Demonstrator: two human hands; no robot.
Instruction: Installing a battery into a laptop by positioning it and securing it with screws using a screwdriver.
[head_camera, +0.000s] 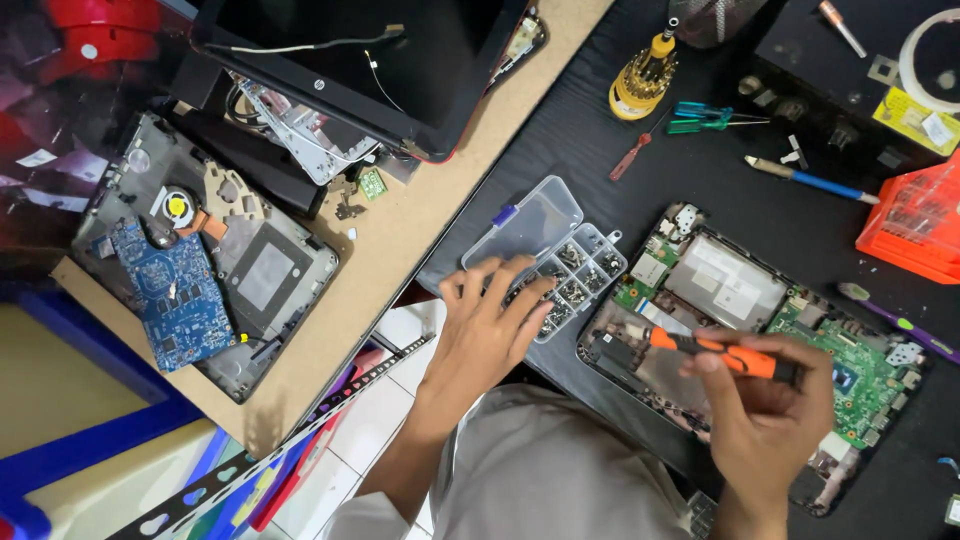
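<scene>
My left hand (487, 322) rests with spread fingers on a clear plastic compartment box (585, 262) filled with small screws, its lid (528, 222) folded back. My right hand (765, 405) grips an orange and black screwdriver (715, 353) held roughly level, its tip pointing left over an opened laptop base (745, 300) with green circuit board (850, 355) exposed. The laptop base lies on a black mat (600, 140).
A second stripped laptop chassis (250, 270) with a blue board (170, 295) lies on the brown board at left, beside a black screen panel (350, 50). A yellow bit holder (642, 82), loose screwdrivers (810, 181), green tweezers (705, 118) and an orange box (915, 222) sit behind.
</scene>
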